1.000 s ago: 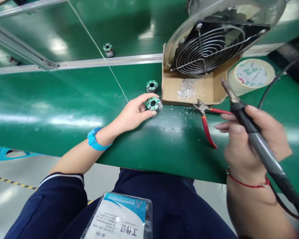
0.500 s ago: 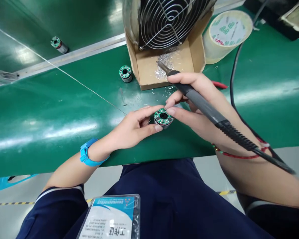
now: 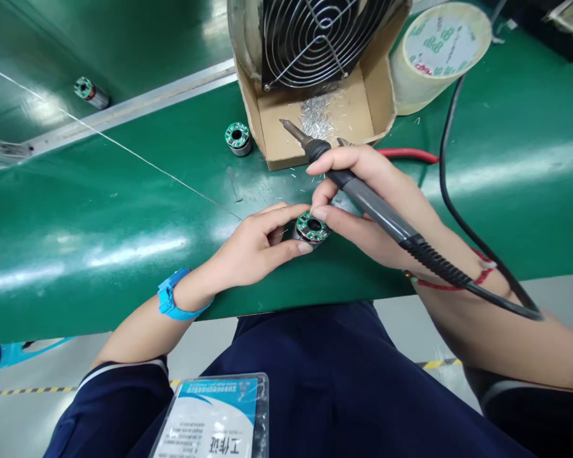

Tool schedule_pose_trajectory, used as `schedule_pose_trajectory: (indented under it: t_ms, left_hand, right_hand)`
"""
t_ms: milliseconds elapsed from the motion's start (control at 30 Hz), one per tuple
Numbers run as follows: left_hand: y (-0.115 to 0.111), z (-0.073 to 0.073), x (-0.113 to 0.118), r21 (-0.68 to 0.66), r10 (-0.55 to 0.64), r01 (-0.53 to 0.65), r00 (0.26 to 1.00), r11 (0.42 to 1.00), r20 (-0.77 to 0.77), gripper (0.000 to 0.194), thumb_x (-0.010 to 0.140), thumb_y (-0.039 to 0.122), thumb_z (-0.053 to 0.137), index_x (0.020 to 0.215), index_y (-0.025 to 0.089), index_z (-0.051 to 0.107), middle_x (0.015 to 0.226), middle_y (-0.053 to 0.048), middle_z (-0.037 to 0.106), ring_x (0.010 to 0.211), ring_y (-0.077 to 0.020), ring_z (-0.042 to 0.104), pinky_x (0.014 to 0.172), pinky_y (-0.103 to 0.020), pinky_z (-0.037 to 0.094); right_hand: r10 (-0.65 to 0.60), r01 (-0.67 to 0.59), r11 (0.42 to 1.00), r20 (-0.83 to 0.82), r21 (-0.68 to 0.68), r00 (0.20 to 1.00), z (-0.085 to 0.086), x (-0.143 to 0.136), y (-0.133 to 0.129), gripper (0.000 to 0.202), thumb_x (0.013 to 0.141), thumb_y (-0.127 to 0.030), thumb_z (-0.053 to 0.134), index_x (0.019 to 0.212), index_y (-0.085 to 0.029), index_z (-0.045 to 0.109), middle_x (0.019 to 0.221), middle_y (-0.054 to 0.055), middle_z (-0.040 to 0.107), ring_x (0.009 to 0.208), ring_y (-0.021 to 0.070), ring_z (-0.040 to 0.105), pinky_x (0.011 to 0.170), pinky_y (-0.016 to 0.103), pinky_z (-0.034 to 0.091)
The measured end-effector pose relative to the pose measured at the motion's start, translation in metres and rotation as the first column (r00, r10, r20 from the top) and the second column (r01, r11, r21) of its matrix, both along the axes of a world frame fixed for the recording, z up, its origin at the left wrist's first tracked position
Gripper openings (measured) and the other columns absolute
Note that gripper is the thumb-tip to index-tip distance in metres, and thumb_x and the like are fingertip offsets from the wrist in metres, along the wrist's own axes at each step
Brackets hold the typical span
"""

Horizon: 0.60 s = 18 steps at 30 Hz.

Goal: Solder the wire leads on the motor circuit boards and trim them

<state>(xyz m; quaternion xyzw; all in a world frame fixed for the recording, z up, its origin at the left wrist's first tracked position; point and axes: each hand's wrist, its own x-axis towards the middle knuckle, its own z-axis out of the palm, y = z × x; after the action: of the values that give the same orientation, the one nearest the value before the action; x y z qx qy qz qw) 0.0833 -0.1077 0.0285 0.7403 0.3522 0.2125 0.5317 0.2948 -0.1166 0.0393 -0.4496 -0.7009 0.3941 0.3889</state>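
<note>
A small round motor with a green circuit board on top (image 3: 314,227) stands on the green table. My left hand (image 3: 255,248) grips it from the left between thumb and forefinger, and a thin wire reaches this hand. My right hand (image 3: 372,203) is closed around a black soldering iron (image 3: 382,213), whose bare tip points up and left over a cardboard box. The thumb and a fingertip of that hand meet at the back edge of the board. Whether they pinch something small there is hidden.
Behind my hands, the cardboard box (image 3: 286,143) holds a fan (image 3: 322,41) and metal clippings. A similar motor (image 3: 239,138) stands left of it; another (image 3: 91,93) lies farther back. Right are a tape roll (image 3: 417,83), a red-handled tool (image 3: 410,154) and a black cable (image 3: 446,172).
The soldering iron and my right hand have shifted slightly left, and more of the red-handled tool shows. My left hand keeps its hold on the motor.
</note>
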Motion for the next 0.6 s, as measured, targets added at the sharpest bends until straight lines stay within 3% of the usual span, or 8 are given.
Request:
schedule_pose_trajectory:
  t_ms: [100, 200, 333, 500, 600]
  left_hand:
    - [0.003, -0.005, 0.003, 0.098, 0.059, -0.055, 0.998, 0.994, -0.035, 0.036, 0.090, 0.030, 0.070, 0.124, 0.023, 0.062, 0.086, 0.001, 0.054, 0.065, -0.0084, 0.046, 0.059, -0.023, 0.041]
    - [0.006, -0.011, 0.007, 0.176, 0.133, -0.106, 0.980, 0.979, -0.147, 0.031, 0.089, 0.020, 0.067, 0.119, 0.022, 0.059, 0.102, -0.002, 0.060, 0.080, -0.0117, 0.055, 0.072, -0.026, 0.048]
    - [0.008, -0.022, 0.004, 0.139, 0.198, -0.170, 0.955, 0.976, -0.220, 0.040, 0.085, 0.010, 0.058, 0.123, 0.020, 0.049, 0.117, -0.006, 0.057, 0.085, -0.0121, 0.055, 0.079, -0.029, 0.051]
    - [0.010, -0.036, -0.007, -0.027, 0.342, -0.344, 0.938, 0.939, -0.063, 0.036, 0.081, 0.005, 0.042, 0.112, 0.024, 0.045, 0.097, -0.002, 0.052, 0.073, -0.0088, 0.052, 0.062, -0.023, 0.050]
    - [0.008, -0.034, -0.006, -0.032, 0.354, -0.354, 0.935, 0.935, -0.004, 0.030, 0.082, 0.004, 0.039, 0.104, 0.023, 0.047, 0.087, 0.000, 0.051, 0.071, -0.0088, 0.053, 0.061, -0.023, 0.050]
  right_hand:
    - [-0.090, 0.090, 0.994, -0.002, 0.060, 0.996, -0.013, -0.002, -0.005, 0.052, 0.084, -0.024, 0.069, 0.131, -0.026, 0.047, 0.095, -0.002, 0.064, 0.088, 0.0139, 0.066, 0.090, 0.033, 0.057]
    - [-0.176, 0.149, 0.978, 0.201, 0.144, 0.964, -0.025, -0.007, -0.011, 0.061, 0.082, -0.039, 0.073, 0.135, -0.025, 0.047, 0.113, 0.006, 0.065, 0.105, 0.0240, 0.065, 0.098, 0.046, 0.054]
    - [-0.179, 0.089, 0.973, 0.454, 0.213, 0.873, -0.037, -0.015, -0.010, 0.046, 0.087, -0.029, 0.063, 0.132, -0.023, 0.053, 0.111, 0.009, 0.068, 0.103, 0.0293, 0.065, 0.093, 0.052, 0.052]
    - [-0.077, -0.022, 0.970, 0.393, 0.242, 0.916, -0.037, -0.012, -0.006, 0.047, 0.088, -0.017, 0.053, 0.135, -0.025, 0.052, 0.121, 0.007, 0.069, 0.111, 0.0256, 0.065, 0.093, 0.047, 0.055]
    - [-0.130, 0.046, 0.961, 0.297, 0.274, 0.946, -0.030, -0.004, -0.013, 0.052, 0.093, -0.018, 0.052, 0.143, -0.032, 0.048, 0.125, 0.002, 0.070, 0.115, 0.0202, 0.067, 0.100, 0.043, 0.055]
